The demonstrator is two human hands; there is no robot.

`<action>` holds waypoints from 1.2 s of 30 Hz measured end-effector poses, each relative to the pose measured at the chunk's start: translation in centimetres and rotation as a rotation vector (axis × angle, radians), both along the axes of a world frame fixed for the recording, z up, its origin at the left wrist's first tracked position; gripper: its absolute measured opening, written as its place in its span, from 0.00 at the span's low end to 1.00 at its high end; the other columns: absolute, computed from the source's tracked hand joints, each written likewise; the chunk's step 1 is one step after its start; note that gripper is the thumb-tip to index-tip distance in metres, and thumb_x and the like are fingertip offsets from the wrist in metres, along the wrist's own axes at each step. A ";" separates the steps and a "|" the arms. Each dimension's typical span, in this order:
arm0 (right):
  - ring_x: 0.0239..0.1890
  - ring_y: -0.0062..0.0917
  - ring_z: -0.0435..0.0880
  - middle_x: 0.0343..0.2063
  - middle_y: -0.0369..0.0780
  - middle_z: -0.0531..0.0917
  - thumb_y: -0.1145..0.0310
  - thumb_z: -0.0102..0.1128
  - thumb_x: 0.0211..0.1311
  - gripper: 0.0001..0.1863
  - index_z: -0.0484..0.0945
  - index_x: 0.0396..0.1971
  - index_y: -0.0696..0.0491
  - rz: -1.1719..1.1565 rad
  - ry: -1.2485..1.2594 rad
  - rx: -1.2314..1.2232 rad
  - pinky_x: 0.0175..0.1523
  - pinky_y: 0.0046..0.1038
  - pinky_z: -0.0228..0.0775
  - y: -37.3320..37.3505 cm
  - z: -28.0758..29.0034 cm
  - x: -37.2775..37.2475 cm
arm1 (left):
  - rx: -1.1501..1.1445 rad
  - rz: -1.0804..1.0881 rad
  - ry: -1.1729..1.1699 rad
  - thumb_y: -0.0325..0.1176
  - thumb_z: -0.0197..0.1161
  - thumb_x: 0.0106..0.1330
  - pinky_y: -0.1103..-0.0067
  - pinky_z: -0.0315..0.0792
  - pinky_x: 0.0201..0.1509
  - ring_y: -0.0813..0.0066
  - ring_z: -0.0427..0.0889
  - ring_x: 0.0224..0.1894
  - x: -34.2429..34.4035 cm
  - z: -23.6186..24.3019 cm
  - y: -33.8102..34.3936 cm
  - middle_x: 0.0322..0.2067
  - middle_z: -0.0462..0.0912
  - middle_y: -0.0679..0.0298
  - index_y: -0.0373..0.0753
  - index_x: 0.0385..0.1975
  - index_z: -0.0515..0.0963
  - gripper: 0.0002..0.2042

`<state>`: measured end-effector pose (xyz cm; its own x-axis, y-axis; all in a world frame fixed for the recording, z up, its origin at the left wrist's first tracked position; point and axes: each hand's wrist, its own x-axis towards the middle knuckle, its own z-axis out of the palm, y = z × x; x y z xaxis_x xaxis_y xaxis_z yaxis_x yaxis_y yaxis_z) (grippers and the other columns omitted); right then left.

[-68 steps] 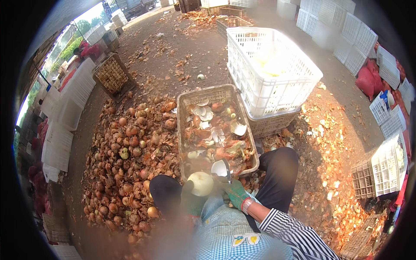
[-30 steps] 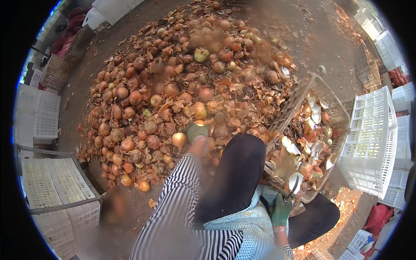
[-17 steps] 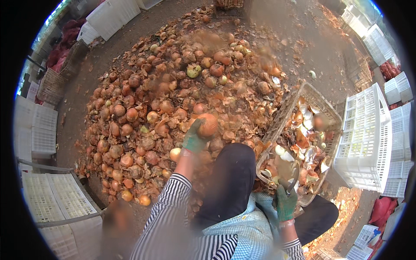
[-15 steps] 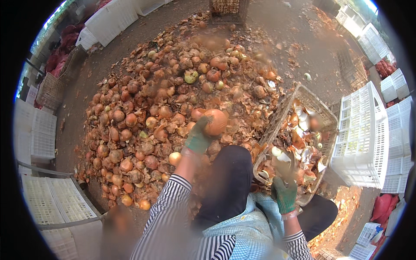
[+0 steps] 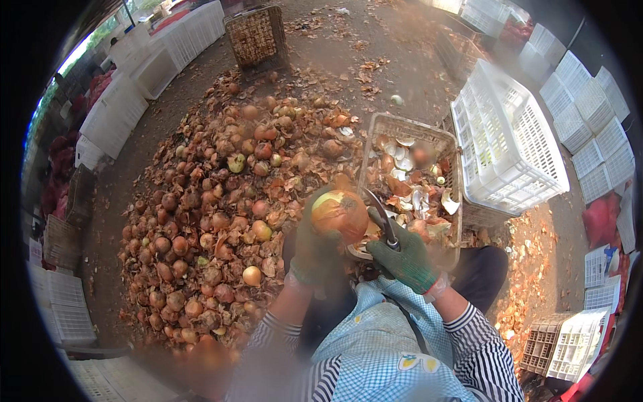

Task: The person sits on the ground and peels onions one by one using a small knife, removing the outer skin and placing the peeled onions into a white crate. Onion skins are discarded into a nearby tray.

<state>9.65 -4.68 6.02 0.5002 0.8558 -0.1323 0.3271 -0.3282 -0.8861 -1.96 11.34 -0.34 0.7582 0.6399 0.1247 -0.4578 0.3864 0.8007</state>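
Observation:
A large orange-brown onion (image 5: 341, 216) sits in my gloved left hand (image 5: 309, 251), whose fingers wrap round its left and lower side. Some of its dry skin stands loose at the top, and a paler patch shows there. My right hand (image 5: 407, 258), in a green knit glove, is closed on the handle of a curved knife (image 5: 384, 221). The blade points up and to the left, close by the onion's right side; whether it touches is unclear. Beyond my hands spreads a wide heap of onions (image 5: 181, 244) mixed with dry skins.
A dirty crate (image 5: 408, 124) of peels and onion pieces stands just right of my hands. Beside it is a white slatted crate (image 5: 499, 144). An upright brown crate (image 5: 256, 37) stands behind the heap. White crates (image 5: 110, 117) line the left side.
My left hand has brought the onion back from over the heap towards my body. My right hand has risen from the crate's near edge, bringing the knife beside the onion. The view has swung right.

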 end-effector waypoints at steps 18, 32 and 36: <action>0.19 0.30 0.82 0.17 0.43 0.79 0.73 0.59 0.55 0.43 0.54 0.73 0.50 -0.043 -0.145 0.196 0.29 0.32 0.74 -8.6 -4.6 -0.9 | -0.264 -0.293 0.058 0.39 0.80 0.48 0.63 0.73 0.65 0.58 0.73 0.62 0.1 1.3 -8.9 0.62 0.69 0.57 0.44 0.70 0.57 0.49; 0.20 0.41 0.82 0.19 0.48 0.80 0.69 0.62 0.55 0.45 0.51 0.73 0.56 -0.164 -0.348 0.064 0.26 0.38 0.73 -13.9 -8.0 -2.8 | 0.025 -0.174 0.317 0.43 0.78 0.51 0.70 0.76 0.60 0.64 0.78 0.55 1.7 1.6 -13.6 0.54 0.76 0.57 0.34 0.65 0.63 0.43; 0.22 0.44 0.82 0.21 0.50 0.81 0.69 0.62 0.55 0.46 0.48 0.73 0.56 -0.222 -0.271 0.025 0.27 0.39 0.74 -13.5 -8.6 -2.0 | 0.596 -0.040 0.510 0.47 0.79 0.50 0.73 0.78 0.55 0.65 0.80 0.52 2.0 0.3 -14.3 0.52 0.77 0.57 0.33 0.62 0.65 0.42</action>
<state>7.65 -18.18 -2.57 0.6887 0.7233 0.0503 0.4746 -0.3972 -0.7855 0.04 -3.00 -0.08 0.8350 0.5459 0.0685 0.0278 -0.1661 0.9857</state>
